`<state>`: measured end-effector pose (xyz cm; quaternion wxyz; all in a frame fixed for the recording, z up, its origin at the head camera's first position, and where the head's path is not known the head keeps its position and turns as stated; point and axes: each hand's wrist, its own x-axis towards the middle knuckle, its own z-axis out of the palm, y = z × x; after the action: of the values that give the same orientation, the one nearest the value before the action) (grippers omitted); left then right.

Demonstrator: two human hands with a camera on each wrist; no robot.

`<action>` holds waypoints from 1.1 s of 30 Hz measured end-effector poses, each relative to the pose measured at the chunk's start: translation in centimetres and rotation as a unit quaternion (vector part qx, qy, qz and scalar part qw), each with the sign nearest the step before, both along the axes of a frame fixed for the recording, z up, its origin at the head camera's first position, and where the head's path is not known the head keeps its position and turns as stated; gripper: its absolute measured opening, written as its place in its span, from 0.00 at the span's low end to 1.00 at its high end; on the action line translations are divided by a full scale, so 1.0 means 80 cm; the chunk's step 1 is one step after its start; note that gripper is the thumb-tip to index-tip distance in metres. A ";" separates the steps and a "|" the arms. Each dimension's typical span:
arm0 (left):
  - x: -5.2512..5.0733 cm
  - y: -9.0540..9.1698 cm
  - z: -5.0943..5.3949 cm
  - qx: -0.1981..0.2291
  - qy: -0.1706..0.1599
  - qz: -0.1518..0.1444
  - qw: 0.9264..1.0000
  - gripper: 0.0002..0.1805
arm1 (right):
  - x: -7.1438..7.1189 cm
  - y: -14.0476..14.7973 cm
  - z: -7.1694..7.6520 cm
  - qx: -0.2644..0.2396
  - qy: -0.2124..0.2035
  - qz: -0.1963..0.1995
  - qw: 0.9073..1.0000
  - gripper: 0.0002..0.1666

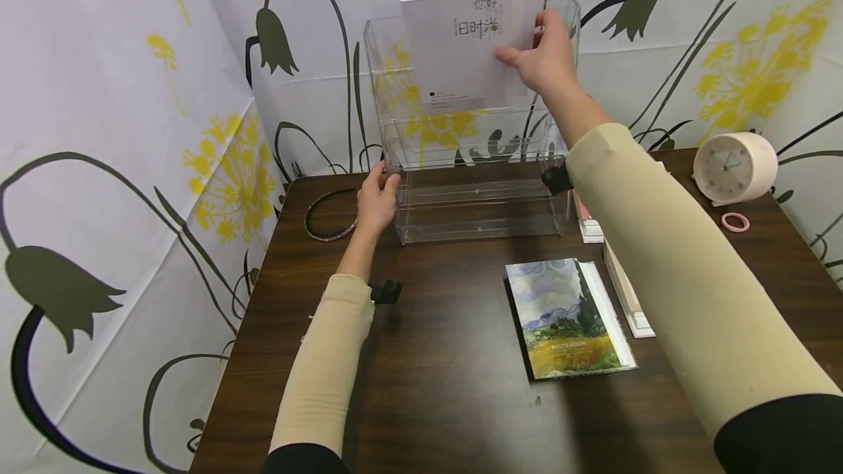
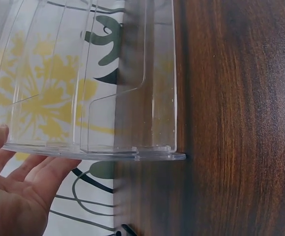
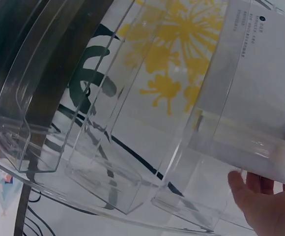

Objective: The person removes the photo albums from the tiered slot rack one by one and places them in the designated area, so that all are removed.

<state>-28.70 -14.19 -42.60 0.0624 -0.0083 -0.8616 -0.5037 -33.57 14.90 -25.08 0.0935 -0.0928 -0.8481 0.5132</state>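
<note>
Book in white covers stands nearly upright at the upper tier of a clear plastic rack, with the right hand at its right edge. That arm reaches long and slanting from the lower right, its beige sleeve well out over the table, so the hand is far higher than the other. The thumb lies across the front cover, pointing left, while the fingers bend round behind the edge: a pinch on the book. The right wrist view shows this grip near the book's side, beyond the rack's stepped clear dividers. Whether the book's bottom bears on the tier, I cannot tell.

The left arm comes up from the bottom edge, fairly straight, and the left hand is low at the rack's left side. Its fingers extend along the outer face of the side panel and the thumb sits at the front edge, so the hand grips the panel between them, as the left wrist view also shows. A dark hoop lies just left of this hand. A photo album lies flat in front of the rack, beneath the right arm's reach.
</note>
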 end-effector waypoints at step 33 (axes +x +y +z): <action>0.012 0.009 0.011 0.000 -0.013 -0.004 1.000 0.26 | 0.011 0.005 0.046 0.046 0.167 0.099 0.980 0.26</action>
<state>-27.71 -13.44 -41.69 0.0497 -0.0051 -0.8625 -0.5036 -32.65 15.30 -21.44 0.1869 0.0826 -0.8483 0.4885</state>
